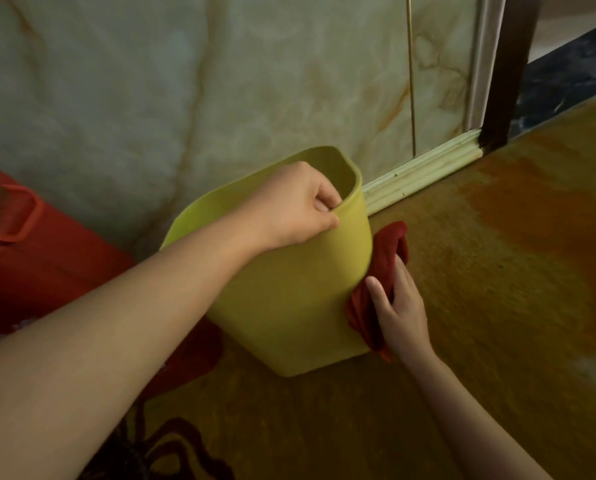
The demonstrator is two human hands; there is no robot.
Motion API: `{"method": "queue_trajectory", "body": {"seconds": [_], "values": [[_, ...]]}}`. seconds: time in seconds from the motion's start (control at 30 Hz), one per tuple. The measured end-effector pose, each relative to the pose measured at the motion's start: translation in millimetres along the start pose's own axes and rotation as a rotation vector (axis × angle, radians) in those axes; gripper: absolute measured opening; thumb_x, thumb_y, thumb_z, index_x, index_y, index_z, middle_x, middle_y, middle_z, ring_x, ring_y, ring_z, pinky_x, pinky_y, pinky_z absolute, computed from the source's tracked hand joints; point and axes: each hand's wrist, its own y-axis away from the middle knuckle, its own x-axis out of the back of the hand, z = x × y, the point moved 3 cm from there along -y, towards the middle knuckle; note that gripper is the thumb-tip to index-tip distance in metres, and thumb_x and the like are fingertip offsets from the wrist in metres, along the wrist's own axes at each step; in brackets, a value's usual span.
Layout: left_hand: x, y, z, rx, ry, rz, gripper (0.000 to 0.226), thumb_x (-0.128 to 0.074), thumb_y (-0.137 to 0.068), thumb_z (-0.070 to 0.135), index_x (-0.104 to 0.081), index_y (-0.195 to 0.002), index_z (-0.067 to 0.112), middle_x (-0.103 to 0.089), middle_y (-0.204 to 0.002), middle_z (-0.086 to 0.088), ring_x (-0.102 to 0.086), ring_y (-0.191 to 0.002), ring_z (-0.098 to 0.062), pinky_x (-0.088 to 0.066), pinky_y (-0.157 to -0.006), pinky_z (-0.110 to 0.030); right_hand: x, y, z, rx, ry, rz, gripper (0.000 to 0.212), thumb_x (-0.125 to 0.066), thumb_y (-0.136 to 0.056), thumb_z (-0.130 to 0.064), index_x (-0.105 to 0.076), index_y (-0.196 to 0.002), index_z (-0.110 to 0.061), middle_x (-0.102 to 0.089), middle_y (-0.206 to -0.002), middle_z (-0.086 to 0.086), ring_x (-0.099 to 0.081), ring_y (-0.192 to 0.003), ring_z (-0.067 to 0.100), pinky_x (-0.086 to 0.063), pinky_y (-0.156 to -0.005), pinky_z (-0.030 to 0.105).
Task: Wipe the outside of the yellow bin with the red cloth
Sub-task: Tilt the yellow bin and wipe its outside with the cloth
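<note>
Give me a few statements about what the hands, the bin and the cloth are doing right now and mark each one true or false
1. The left hand grips the rim of the yellow bin. True.
2. The red cloth lies inside the bin. False: it is pressed against the bin's outer right side.
3. The right hand holds the cloth against the bin. True.
4. The bin stands perfectly upright. False: it is tilted, its opening leaning toward the wall.
5. The bin stands on a table. False: it sits on the floor beside the wall.
</note>
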Motion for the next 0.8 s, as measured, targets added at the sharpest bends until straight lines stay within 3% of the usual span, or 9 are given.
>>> {"method": "queue_trajectory", "body": {"seconds": [0.07,0.17,0.23,0.33,0.43,0.53,0.6,0.7,0.8], "values": [[-4,11,-9,0.023,0.060,-0.029,0.014,-0.066,-0.073,0.011,-0.072,-0.085,0.007,-0.072,-0.070,-0.006,-0.054,-0.058,-0.003,-0.042,-0.054,-0.019,-4,10,-1,0.004,0.003,-0.033,0.074,-0.036,-0.083,-0.064,-0.030,-0.143,-0.021,-0.039,-0.148,0.004,-0.037,-0.134,0.022,-0.036,-0.106,0.042],[-3,24,-16,0.040,0.095,-0.011,0.013,-0.068,-0.072,0.013,-0.070,-0.080,0.022,-0.063,-0.049,0.018,-0.057,-0.056,0.002,-0.047,-0.058,-0.019,-4,22,-6,0.015,0.013,-0.018,0.079,-0.034,-0.079,-0.069,-0.033,-0.141,-0.020,-0.042,-0.145,0.004,-0.039,-0.132,0.020,-0.037,-0.105,0.039],[-4,27,-16,0.049,0.098,-0.001,0.011,-0.069,-0.071,0.014,-0.069,-0.077,0.023,-0.061,-0.045,0.022,-0.059,-0.058,0.001,-0.049,-0.060,-0.019,0,27,-7,0.016,0.030,0.005,0.078,-0.038,-0.078,-0.068,-0.035,-0.140,-0.020,-0.044,-0.144,0.003,-0.038,-0.132,0.017,-0.036,-0.105,0.036],[-8,30,-12,0.052,0.097,0.048,0.016,-0.069,-0.071,0.015,-0.072,-0.087,0.017,-0.061,-0.057,0.021,-0.058,-0.057,0.008,-0.043,-0.054,-0.006,4,40,-6,0.003,0.073,0.027,0.072,-0.056,-0.079,-0.054,-0.037,-0.139,-0.020,-0.044,-0.144,0.001,-0.037,-0.133,0.015,-0.034,-0.106,0.034],[-15,37,-9,0.058,0.159,0.069,0.022,-0.069,-0.072,0.014,-0.067,-0.091,0.025,-0.060,-0.064,0.017,-0.056,-0.053,0.014,-0.043,-0.055,-0.002,6,60,-2,-0.080,0.070,0.022,0.071,-0.070,-0.077,-0.033,-0.038,-0.139,-0.023,-0.048,-0.141,0.000,-0.041,-0.131,0.016,-0.036,-0.107,0.036],[-15,54,-10,0.086,0.194,0.073,0.035,-0.071,-0.071,0.019,-0.063,-0.104,0.023,-0.068,-0.091,0.004,-0.063,-0.079,0.004,-0.050,-0.079,-0.012,8,85,11,-0.354,-0.120,-0.056,0.071,-0.070,-0.078,-0.027,-0.034,-0.140,-0.029,-0.049,-0.140,-0.002,-0.045,-0.127,0.016,-0.038,-0.106,0.037],[-7,82,-11,0.017,0.204,0.207,0.041,-0.067,-0.074,0.024,-0.059,-0.114,0.022,-0.066,-0.108,0.005,-0.063,-0.096,0.000,-0.049,-0.089,-0.020,9,101,17,-0.505,-0.245,-0.128,0.068,-0.068,-0.080,-0.026,-0.036,-0.139,-0.028,-0.050,-0.139,0.000,-0.047,-0.125,0.018,-0.041,-0.104,0.044],[-8,150,-22,-0.057,0.204,0.577,0.027,-0.053,-0.083,0.019,-0.063,-0.107,0.021,-0.067,-0.105,0.009,-0.062,-0.098,0.002,-0.048,-0.086,-0.015,10,121,18,-0.574,-0.283,-0.222,0.067,-0.068,-0.081,-0.021,-0.036,-0.139,-0.024,-0.048,-0.140,0.002,-0.045,-0.127,0.019,-0.042,-0.103,0.047],[-62,215,-50,0.212,0.467,0.670,0.021,-0.048,-0.087,0.009,-0.066,-0.094,0.015,-0.071,-0.090,0.005,-0.067,-0.086,-0.005,-0.052,-0.077,-0.019,5,136,11,-0.649,-0.382,-0.289,0.058,-0.067,-0.081,-0.014,-0.045,-0.133,-0.028,-0.053,-0.134,0.000,-0.052,-0.121,0.020,-0.053,-0.086,0.039]]}}
